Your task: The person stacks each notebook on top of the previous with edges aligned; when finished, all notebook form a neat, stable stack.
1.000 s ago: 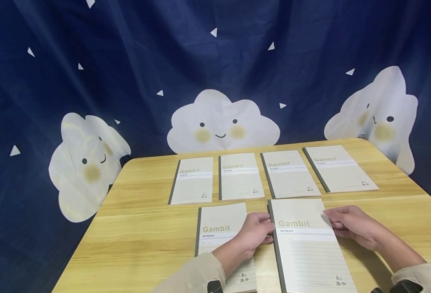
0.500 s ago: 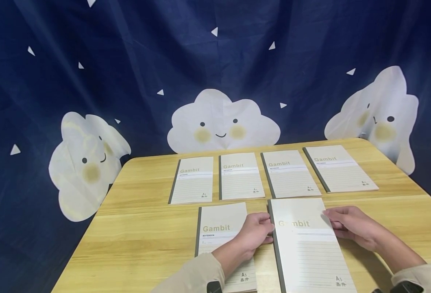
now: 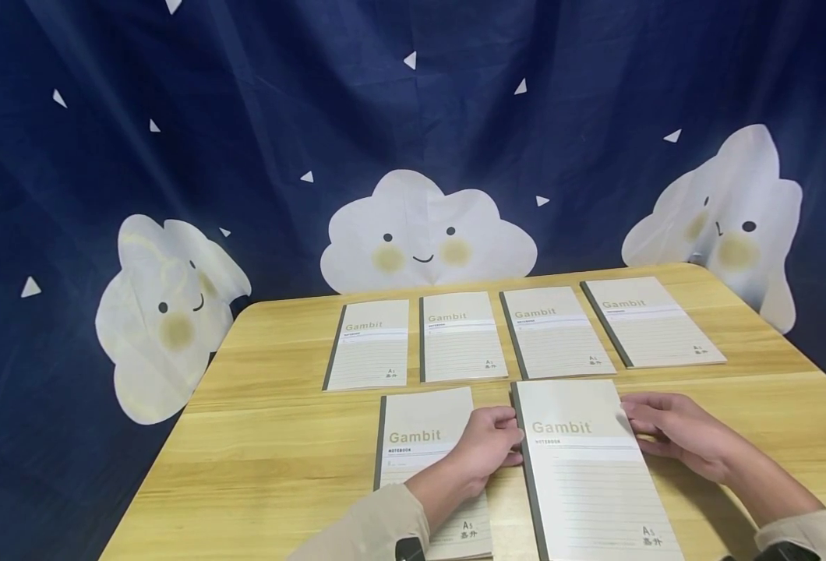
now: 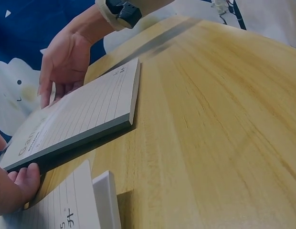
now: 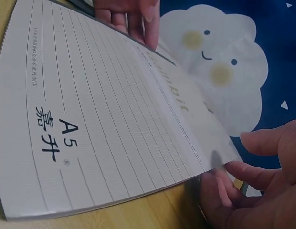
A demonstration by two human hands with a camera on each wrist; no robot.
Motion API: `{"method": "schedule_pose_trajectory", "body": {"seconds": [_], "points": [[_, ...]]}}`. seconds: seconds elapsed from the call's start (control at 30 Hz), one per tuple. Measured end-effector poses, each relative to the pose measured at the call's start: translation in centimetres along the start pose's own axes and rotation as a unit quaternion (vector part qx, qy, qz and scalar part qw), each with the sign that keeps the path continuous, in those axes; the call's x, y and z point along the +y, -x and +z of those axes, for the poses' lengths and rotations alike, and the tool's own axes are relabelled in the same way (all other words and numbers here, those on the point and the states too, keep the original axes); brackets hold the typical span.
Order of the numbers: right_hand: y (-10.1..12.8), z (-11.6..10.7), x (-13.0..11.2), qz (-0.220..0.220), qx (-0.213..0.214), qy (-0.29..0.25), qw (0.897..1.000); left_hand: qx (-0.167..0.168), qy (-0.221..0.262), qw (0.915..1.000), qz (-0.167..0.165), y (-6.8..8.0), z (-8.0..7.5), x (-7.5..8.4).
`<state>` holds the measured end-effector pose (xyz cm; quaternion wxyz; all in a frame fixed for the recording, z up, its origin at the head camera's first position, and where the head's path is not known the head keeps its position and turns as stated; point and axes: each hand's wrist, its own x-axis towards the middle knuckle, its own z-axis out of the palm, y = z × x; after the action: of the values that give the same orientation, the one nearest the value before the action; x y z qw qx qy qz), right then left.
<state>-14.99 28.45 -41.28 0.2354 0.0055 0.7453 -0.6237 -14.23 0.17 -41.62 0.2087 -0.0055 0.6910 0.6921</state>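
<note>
A white "Gambit" notebook with a dark spine lies between the two hands at the front right of the table. At its spine, the left hand pinches the edge, with fingertips tucked under it in the left wrist view. Across from it, the right hand has its fingertips at the notebook's other long edge. In the right wrist view the right thumb stands off the cover, while other fingers touch the edge from beside and below. Under the left wrist lies a second notebook, partly hidden by the forearm.
Several matching notebooks form a row behind: far left, then another, a third, and one at the right. They lie on a wooden table. A dark blue curtain with cloud prints hangs behind it.
The notebook has shifted very slightly left, with the left hand at its spine. The right thumb has come off the cover to just beside the edge. The other notebooks have stayed put.
</note>
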Motion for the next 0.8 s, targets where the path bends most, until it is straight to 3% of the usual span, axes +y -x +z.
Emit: {"method": "schedule_pose_trajectory", "body": {"seconds": [0.27, 0.63, 0.8], "points": [[0.2, -0.1, 0.3, 0.003, -0.01, -0.024, 1.0, 0.012, -0.004, 0.9999, 0.003, -0.1, -0.2, -0.2], [0.4, -0.6, 1.2, -0.041, -0.055, -0.099, 0.993, 0.013, 0.011, 0.9997, 0.016, -0.5, -0.6, -0.8], [0.3, -0.5, 1.5, -0.063, -0.063, -0.103, 0.991, 0.013, 0.02, 0.9995, 0.021, -0.6, -0.6, -0.9]]}}
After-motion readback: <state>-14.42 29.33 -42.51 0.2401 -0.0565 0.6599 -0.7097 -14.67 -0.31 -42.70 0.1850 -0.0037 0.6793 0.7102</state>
